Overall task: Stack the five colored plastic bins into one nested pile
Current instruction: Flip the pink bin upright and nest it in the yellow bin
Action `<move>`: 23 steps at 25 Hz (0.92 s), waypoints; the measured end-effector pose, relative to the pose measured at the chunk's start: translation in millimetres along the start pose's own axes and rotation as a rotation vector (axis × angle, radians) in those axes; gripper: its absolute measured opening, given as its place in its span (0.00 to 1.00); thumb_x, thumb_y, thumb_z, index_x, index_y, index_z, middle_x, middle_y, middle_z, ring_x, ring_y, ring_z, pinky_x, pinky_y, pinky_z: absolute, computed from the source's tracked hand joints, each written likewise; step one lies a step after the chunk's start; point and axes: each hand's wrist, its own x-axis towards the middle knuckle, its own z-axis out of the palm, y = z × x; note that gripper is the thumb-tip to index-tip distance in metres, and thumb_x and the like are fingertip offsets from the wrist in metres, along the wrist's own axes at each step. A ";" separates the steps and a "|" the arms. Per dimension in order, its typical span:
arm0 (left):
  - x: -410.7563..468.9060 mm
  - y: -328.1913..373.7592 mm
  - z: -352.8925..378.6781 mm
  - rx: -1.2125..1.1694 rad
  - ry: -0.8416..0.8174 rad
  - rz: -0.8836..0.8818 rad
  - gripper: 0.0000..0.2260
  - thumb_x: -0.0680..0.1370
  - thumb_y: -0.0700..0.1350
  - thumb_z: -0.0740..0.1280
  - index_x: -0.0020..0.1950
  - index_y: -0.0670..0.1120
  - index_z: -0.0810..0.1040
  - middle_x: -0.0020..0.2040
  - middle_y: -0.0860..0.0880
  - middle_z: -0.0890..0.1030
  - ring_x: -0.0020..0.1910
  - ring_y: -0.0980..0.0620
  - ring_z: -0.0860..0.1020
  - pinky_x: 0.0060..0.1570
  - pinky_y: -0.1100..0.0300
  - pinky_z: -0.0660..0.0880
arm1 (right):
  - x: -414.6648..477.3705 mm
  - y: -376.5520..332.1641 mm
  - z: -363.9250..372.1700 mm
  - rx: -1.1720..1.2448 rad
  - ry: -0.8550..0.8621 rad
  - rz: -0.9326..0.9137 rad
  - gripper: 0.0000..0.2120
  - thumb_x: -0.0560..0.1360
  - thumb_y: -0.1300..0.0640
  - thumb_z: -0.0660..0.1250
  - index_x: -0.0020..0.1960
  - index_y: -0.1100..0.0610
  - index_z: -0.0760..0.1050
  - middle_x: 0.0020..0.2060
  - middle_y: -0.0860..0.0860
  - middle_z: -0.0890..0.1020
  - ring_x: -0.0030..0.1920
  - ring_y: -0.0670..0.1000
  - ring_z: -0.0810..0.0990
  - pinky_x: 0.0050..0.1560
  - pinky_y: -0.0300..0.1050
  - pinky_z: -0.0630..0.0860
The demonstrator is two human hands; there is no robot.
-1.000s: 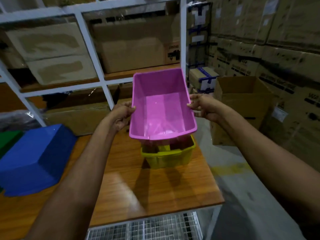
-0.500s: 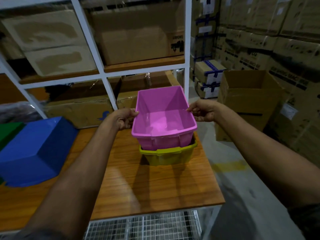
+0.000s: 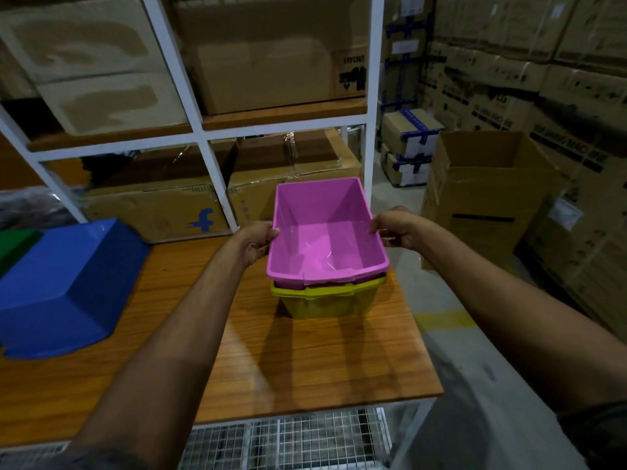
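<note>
Two hands, left hand [image 3: 255,239] and right hand [image 3: 395,228], pinch the pink bin's [image 3: 325,239] side rims, fingers curled, keeping it level so it seats squarely inside the yellow bin [image 3: 327,301].

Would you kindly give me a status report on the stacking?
Left hand, right hand grip pink bin. Nested in yellow bin. Blue bin upside-down, aside.

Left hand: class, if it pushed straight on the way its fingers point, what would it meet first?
The pink bin: the left hand grips its left rim, so it would probably press that side wall immediately.
</note>
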 end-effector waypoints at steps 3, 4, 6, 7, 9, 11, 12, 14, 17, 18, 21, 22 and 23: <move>-3.5 13.4 -3.4 -0.090 -0.021 0.021 0.11 0.84 0.37 0.58 0.46 0.43 0.77 0.28 0.50 0.80 0.25 0.59 0.78 0.29 0.66 0.77 | -0.2 -10.2 -1.7 0.037 0.027 -0.024 0.06 0.75 0.69 0.65 0.49 0.61 0.77 0.46 0.56 0.80 0.39 0.50 0.77 0.39 0.41 0.75; -7.8 19.5 -5.6 -0.118 -0.021 0.042 0.12 0.84 0.38 0.60 0.41 0.43 0.75 0.22 0.52 0.77 0.19 0.60 0.75 0.23 0.68 0.74 | -0.1 -16.1 -4.3 0.069 0.020 -0.025 0.08 0.74 0.69 0.65 0.52 0.64 0.78 0.46 0.58 0.81 0.39 0.51 0.79 0.40 0.43 0.77; -15.1 35.3 -12.5 -0.215 -0.007 0.106 0.11 0.82 0.41 0.65 0.39 0.44 0.76 0.21 0.53 0.77 0.22 0.60 0.76 0.27 0.68 0.76 | -7.4 -31.0 -10.2 0.158 -0.024 -0.056 0.10 0.76 0.68 0.63 0.56 0.67 0.77 0.44 0.59 0.81 0.40 0.53 0.81 0.44 0.46 0.80; -17.2 42.1 -17.1 -0.270 -0.013 0.148 0.08 0.81 0.43 0.68 0.42 0.45 0.79 0.25 0.53 0.80 0.27 0.58 0.77 0.33 0.66 0.78 | -15.2 -39.4 -13.8 0.203 -0.045 -0.082 0.07 0.78 0.68 0.62 0.54 0.65 0.76 0.43 0.58 0.80 0.40 0.53 0.81 0.44 0.46 0.81; -26.6 52.8 -24.0 -0.383 -0.006 0.221 0.07 0.79 0.49 0.71 0.46 0.46 0.82 0.33 0.53 0.82 0.35 0.56 0.77 0.41 0.62 0.77 | -30.9 -54.5 -19.3 0.297 -0.064 -0.145 0.06 0.79 0.68 0.60 0.53 0.63 0.75 0.42 0.56 0.79 0.37 0.51 0.82 0.39 0.44 0.82; -42.3 58.3 -30.1 -0.496 0.086 0.273 0.14 0.78 0.56 0.69 0.54 0.48 0.82 0.43 0.53 0.81 0.43 0.56 0.78 0.47 0.59 0.75 | -43.2 -63.5 -18.5 0.423 -0.048 -0.207 0.08 0.80 0.70 0.59 0.55 0.63 0.74 0.39 0.55 0.77 0.27 0.45 0.81 0.29 0.37 0.79; -50.6 58.5 -31.3 -0.547 0.150 0.304 0.18 0.78 0.60 0.67 0.59 0.49 0.81 0.49 0.53 0.81 0.48 0.55 0.77 0.49 0.58 0.74 | -46.6 -65.7 -16.1 0.502 -0.029 -0.230 0.10 0.80 0.71 0.58 0.58 0.64 0.73 0.39 0.55 0.76 0.25 0.44 0.80 0.28 0.35 0.78; -66.2 56.6 -28.9 -0.666 0.249 0.367 0.22 0.77 0.64 0.66 0.61 0.50 0.78 0.53 0.53 0.78 0.51 0.54 0.77 0.48 0.56 0.74 | -49.6 -68.6 -10.8 0.674 -0.006 -0.277 0.14 0.79 0.73 0.57 0.63 0.66 0.70 0.43 0.57 0.78 0.33 0.48 0.82 0.32 0.39 0.82; -87.5 56.8 -10.8 -0.757 0.148 0.416 0.22 0.77 0.64 0.68 0.59 0.48 0.77 0.52 0.51 0.79 0.50 0.53 0.79 0.47 0.54 0.80 | -59.5 -72.0 2.7 0.835 -0.005 -0.320 0.13 0.77 0.75 0.57 0.59 0.65 0.70 0.44 0.59 0.79 0.39 0.52 0.82 0.35 0.45 0.84; -93.9 59.2 -3.0 -0.737 0.107 0.446 0.22 0.77 0.61 0.69 0.60 0.46 0.78 0.52 0.50 0.81 0.50 0.53 0.80 0.44 0.56 0.81 | -63.8 -72.4 8.5 0.833 0.006 -0.344 0.12 0.77 0.76 0.57 0.56 0.64 0.70 0.43 0.59 0.79 0.38 0.52 0.82 0.37 0.46 0.85; -102.4 68.1 8.5 -0.744 0.171 0.556 0.14 0.77 0.49 0.73 0.55 0.44 0.75 0.48 0.48 0.82 0.41 0.54 0.81 0.32 0.64 0.77 | -74.5 -68.5 22.8 0.799 0.006 -0.408 0.11 0.77 0.75 0.57 0.55 0.64 0.70 0.43 0.59 0.78 0.40 0.54 0.81 0.44 0.48 0.81; -101.9 72.1 8.1 -0.751 0.223 0.573 0.11 0.77 0.45 0.73 0.53 0.45 0.74 0.47 0.46 0.81 0.40 0.53 0.80 0.31 0.64 0.77 | -74.7 -66.1 23.2 0.792 0.000 -0.398 0.10 0.77 0.74 0.58 0.55 0.64 0.70 0.43 0.59 0.78 0.40 0.53 0.80 0.43 0.47 0.79; -102.0 75.4 6.3 -0.749 0.248 0.584 0.09 0.77 0.42 0.73 0.51 0.45 0.74 0.47 0.45 0.80 0.40 0.53 0.79 0.31 0.63 0.77 | -76.9 -63.6 21.6 0.755 0.006 -0.372 0.09 0.77 0.72 0.60 0.54 0.63 0.71 0.43 0.57 0.78 0.40 0.53 0.80 0.42 0.46 0.79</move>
